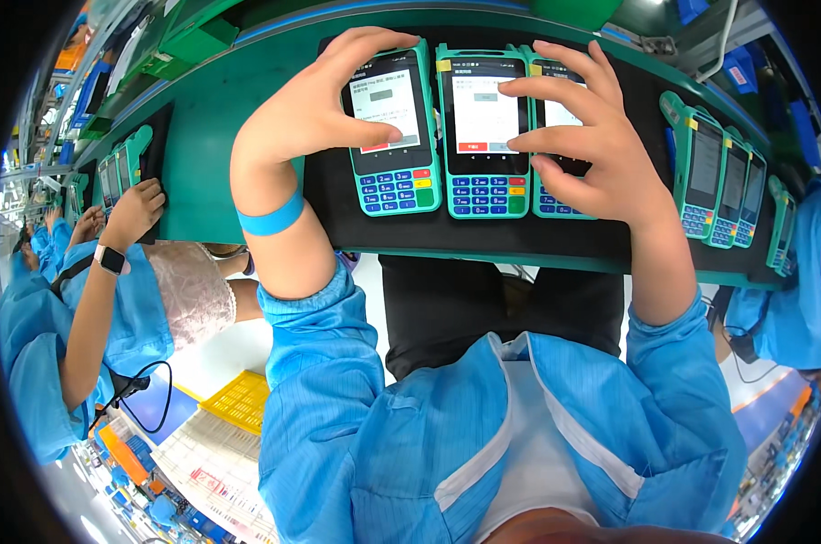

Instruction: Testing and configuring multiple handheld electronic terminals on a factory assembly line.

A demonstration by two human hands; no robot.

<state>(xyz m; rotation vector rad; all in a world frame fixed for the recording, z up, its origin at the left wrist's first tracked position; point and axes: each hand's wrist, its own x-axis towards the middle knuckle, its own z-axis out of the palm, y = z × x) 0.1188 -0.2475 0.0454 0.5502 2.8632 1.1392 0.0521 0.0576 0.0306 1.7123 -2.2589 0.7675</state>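
Observation:
Three teal payment terminals lie face up side by side in front of me, with lit screens and number keys. Over the left payment terminal (397,193) is my left hand (306,113), fingers at its top edge and thumb stretched to the lower part of the screen. Fingers spread, my right hand (592,145) reaches over the right payment terminal (555,207) and hides much of it. Two of its fingertips are at the screen of the middle payment terminal (485,195); whether they touch cannot be made out. A blue band (272,218) circles my left wrist.
The terminals rest on a black mat (410,234) on a green workbench (220,136). More terminals (723,181) stand to the right. At the left, a co-worker's hand (136,210) is beside other terminals (125,168). A yellow basket (238,402) is below, left of me.

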